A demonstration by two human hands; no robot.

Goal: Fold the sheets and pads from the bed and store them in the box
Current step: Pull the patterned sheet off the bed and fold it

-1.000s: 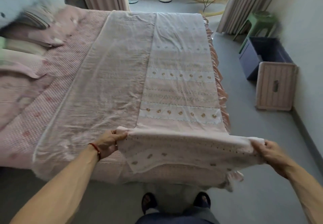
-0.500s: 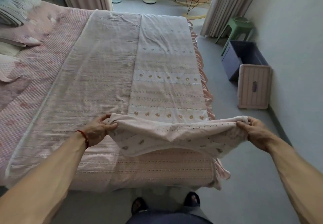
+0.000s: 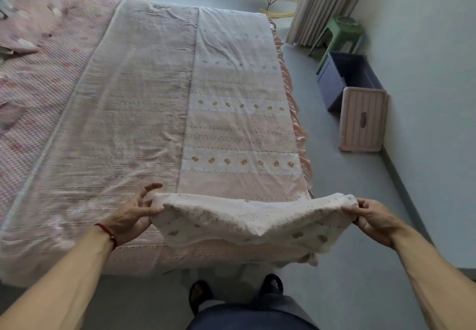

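Both hands pinch the sheet (image 3: 242, 133) at its near corners — left hand (image 3: 131, 216), right hand (image 3: 373, 220) — lifted to fold it toward 12 o'clock; the box (image 3: 345, 79) waits at 2 o'clock.

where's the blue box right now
In the head view, the blue box sits on the floor right of the bed, between the green stool and pink lid.

Both hands — left hand (image 3: 131, 217), right hand (image 3: 373, 217) — lift sheet (image 3: 242, 133).
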